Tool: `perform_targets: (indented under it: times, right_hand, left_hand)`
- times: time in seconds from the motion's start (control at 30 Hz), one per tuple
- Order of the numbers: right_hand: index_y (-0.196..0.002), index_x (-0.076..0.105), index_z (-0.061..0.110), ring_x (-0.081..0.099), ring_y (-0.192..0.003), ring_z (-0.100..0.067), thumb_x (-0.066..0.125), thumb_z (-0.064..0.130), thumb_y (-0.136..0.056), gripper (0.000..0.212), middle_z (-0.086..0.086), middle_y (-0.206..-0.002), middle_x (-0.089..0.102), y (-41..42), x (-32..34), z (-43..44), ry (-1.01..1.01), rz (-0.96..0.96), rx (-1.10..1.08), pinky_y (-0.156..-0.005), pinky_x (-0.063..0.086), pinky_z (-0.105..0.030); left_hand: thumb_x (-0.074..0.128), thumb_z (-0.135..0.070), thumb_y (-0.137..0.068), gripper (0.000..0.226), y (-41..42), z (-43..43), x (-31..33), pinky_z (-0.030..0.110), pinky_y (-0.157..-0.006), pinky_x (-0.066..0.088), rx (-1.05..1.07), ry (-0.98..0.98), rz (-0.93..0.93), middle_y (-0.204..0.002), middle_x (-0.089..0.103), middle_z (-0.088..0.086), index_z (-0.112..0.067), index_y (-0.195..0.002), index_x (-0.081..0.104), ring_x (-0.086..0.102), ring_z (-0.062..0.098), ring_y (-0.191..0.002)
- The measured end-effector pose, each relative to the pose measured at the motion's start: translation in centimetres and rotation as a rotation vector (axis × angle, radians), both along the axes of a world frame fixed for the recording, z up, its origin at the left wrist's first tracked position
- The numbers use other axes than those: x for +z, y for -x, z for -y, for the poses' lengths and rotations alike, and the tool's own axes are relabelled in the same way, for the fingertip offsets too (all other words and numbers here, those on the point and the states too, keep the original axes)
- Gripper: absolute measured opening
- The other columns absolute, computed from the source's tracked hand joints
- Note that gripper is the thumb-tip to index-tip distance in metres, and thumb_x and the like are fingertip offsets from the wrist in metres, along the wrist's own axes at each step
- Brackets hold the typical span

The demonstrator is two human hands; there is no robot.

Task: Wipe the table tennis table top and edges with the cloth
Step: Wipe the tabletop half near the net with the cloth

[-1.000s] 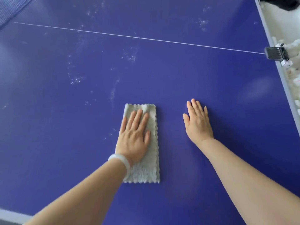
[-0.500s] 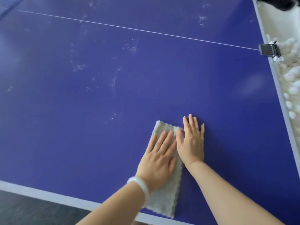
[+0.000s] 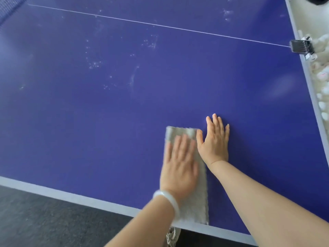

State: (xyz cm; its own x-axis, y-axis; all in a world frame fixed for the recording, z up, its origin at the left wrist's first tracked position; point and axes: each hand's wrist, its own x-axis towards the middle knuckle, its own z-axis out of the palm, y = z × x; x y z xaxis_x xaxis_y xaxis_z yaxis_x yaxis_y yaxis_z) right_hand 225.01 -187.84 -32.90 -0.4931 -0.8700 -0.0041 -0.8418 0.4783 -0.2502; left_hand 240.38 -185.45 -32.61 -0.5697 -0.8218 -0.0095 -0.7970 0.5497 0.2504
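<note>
Wiping near the front edge of the blue table tennis table [image 3: 106, 131], we press our flat left hand [image 3: 178, 163] on the grey cloth [image 3: 197, 202]. Our right hand [image 3: 214, 141] lies flat and wide beside it, holding nothing. The cloth's long side points straight away from that edge. Next, we think, it must reach the white specks [image 3: 94, 64] farther up.

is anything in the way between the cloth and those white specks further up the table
Nothing visible: only bare table top lies between the cloth and the white specks. The right hand rests beside the cloth, off that path.
</note>
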Motion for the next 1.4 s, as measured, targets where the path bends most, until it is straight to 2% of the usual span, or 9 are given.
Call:
perform_targets:
  times: [0.13, 0.37, 0.5, 0.57, 0.73, 0.93, 1.2, 1.3, 1.4]
  right_hand:
    - [-0.156, 0.028, 0.009, 0.011, -0.155, -0.024, 0.04, 0.039, -0.103, 0.062, -0.011, -0.166, 0.018, -0.1, -0.2, 0.0, -0.019, -0.029, 0.022, -0.125, 0.002, -0.049]
    - [-0.157, 0.023, 0.008, 0.01, -0.154, -0.028, 0.033, 0.041, -0.103, 0.064, -0.013, -0.166, 0.016, -0.6, -0.3, 0.3, -0.103, -0.113, 0.014, -0.125, 0.005, -0.053]
    - [-0.158, 0.009, 0.003, 0.003, -0.155, -0.031, 0.029, 0.037, -0.106, 0.065, -0.017, -0.167, 0.006, -1.6, 0.5, 0.2, -0.201, -0.147, 0.052, -0.124, 0.003, -0.054]
    - [-0.158, 0.012, 0.002, 0.005, -0.155, -0.029, 0.035, 0.033, -0.105, 0.065, -0.016, -0.167, 0.008, -4.3, 1.0, -0.5, -0.134, -0.118, 0.153, -0.125, 0.0, -0.051]
    - [-0.159, 0.016, 0.006, 0.001, -0.155, -0.023, 0.033, 0.033, -0.106, 0.061, -0.01, -0.167, 0.006, -13.7, 0.7, -2.1, -0.015, 0.192, 0.015, -0.125, -0.006, -0.044]
    - [-0.158, 0.023, 0.013, 0.01, -0.155, -0.03, 0.039, 0.043, -0.103, 0.065, -0.015, -0.166, 0.014, -15.3, 0.1, -2.0, -0.049, 0.046, -0.035, -0.125, 0.003, -0.053]
    - [-0.156, 0.032, 0.02, 0.018, -0.152, -0.032, 0.031, 0.047, -0.099, 0.063, -0.017, -0.164, 0.022, -15.6, 0.2, -2.1, -0.042, -0.007, -0.042, -0.124, 0.01, -0.055]
    - [-0.156, 0.034, 0.019, 0.022, -0.151, -0.033, 0.026, 0.047, -0.099, 0.063, -0.017, -0.163, 0.024, -15.8, 0.0, -2.1, -0.033, -0.037, -0.055, -0.123, 0.013, -0.055]
    - [-0.155, 0.034, 0.02, 0.023, -0.151, -0.033, 0.02, 0.049, -0.099, 0.065, -0.016, -0.163, 0.026, -15.9, -0.1, -2.0, -0.027, -0.066, -0.071, -0.123, 0.015, -0.055]
  left_hand:
    - [0.032, -0.043, -0.103, 0.062, -3.2, 0.7, -0.2, 0.043, -0.124, 0.002, -0.258, 0.021, 0.024, -0.166, 0.008, -0.002, -0.026, -0.159, 0.011, -0.003, 0.015, -0.153]
    - [0.023, -0.045, -0.102, 0.061, -13.7, 6.3, 0.1, 0.042, -0.124, 0.002, 0.137, 0.001, 0.08, -0.166, 0.005, -0.004, -0.026, -0.159, 0.011, -0.005, 0.013, -0.153]
    - [0.02, -0.046, -0.1, 0.063, -13.2, 6.2, -0.1, 0.041, -0.124, -0.002, 0.147, 0.003, 0.09, -0.166, 0.002, -0.005, -0.027, -0.159, 0.009, -0.008, 0.013, -0.152]
    - [0.02, -0.047, -0.101, 0.063, -13.3, 6.3, -0.2, 0.041, -0.124, -0.002, 0.142, -0.002, 0.091, -0.166, 0.002, -0.004, -0.026, -0.159, 0.009, -0.009, 0.013, -0.152]
    - [0.021, -0.047, -0.101, 0.063, -13.2, 6.5, 0.0, 0.043, -0.124, 0.002, 0.136, 0.002, 0.096, -0.166, 0.004, -0.003, -0.025, -0.159, 0.011, -0.007, 0.013, -0.152]
    - [0.019, -0.045, -0.102, 0.062, -13.3, 6.4, 0.2, 0.044, -0.124, 0.0, 0.107, 0.003, 0.122, -0.166, -0.003, -0.002, -0.023, -0.159, 0.006, -0.011, 0.015, -0.152]
    - [0.035, -0.041, -0.102, 0.063, -22.0, 9.5, 0.5, 0.044, -0.124, 0.004, -0.47, 0.052, 0.169, -0.166, 0.006, -0.003, -0.027, -0.159, 0.01, 0.003, 0.019, -0.153]
    - [0.031, -0.04, -0.097, 0.063, -27.1, 13.6, 0.9, 0.044, -0.124, 0.007, -0.071, 0.024, 0.136, -0.165, 0.016, 0.003, -0.025, -0.157, 0.018, 0.008, 0.022, -0.153]
    - [0.015, -0.045, -0.096, 0.067, -26.9, 14.2, 0.9, 0.042, -0.124, -0.001, 0.4, -0.037, 0.145, -0.166, 0.003, -0.001, -0.024, -0.159, 0.011, -0.006, 0.016, -0.153]
